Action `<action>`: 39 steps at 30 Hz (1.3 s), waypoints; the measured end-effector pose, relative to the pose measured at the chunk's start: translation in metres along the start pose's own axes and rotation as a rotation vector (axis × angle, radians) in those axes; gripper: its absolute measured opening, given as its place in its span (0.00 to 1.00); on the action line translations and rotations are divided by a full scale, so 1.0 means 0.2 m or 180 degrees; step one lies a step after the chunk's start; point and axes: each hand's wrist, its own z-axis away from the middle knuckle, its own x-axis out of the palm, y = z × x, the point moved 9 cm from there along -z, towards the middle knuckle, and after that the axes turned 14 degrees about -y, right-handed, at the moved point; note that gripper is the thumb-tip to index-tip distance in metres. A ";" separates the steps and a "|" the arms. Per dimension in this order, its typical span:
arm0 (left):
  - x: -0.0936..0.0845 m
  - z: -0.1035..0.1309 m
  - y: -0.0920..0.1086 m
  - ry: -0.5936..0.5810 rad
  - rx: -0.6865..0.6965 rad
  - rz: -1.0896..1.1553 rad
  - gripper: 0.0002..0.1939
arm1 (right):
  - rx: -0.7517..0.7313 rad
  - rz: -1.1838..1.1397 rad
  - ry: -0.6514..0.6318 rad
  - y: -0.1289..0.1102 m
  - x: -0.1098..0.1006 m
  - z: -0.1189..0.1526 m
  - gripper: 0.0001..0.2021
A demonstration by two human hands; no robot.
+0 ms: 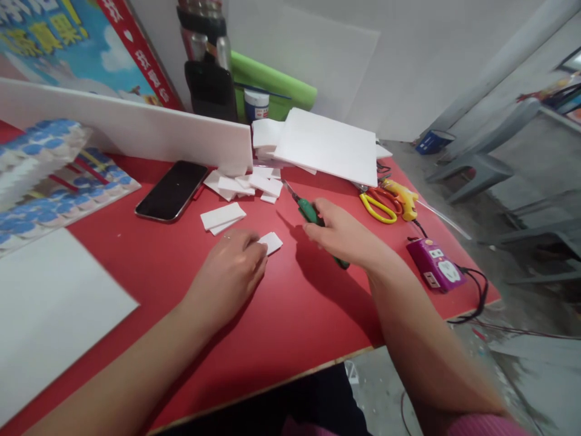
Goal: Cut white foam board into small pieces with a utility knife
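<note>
My left hand [233, 263] rests on the red table, its fingers closed on a small white foam piece [271, 243] that pokes out past the fingertips. In my right hand [336, 230] is a green utility knife [308, 210], held just above the table with its blade pointing away to the upper left. Two white strips [222, 216] lie overlapped beyond my left hand. Behind them spreads a loose pile of white foam pieces [245, 184].
A black phone [172, 191] lies left of the pile. White boards [327, 145] are stacked at the back. Yellow-handled scissors [377, 208], a yellow glue gun [403, 198] and a purple power strip [436, 265] with cables sit right. A blue-and-white craft model [49, 175] stands left.
</note>
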 end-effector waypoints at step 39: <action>0.02 0.02 0.04 0.0319 -0.0020 -0.0667 0.13 | 0.0411 -0.1367 -0.1024 0.05 0.29 -0.01 0.08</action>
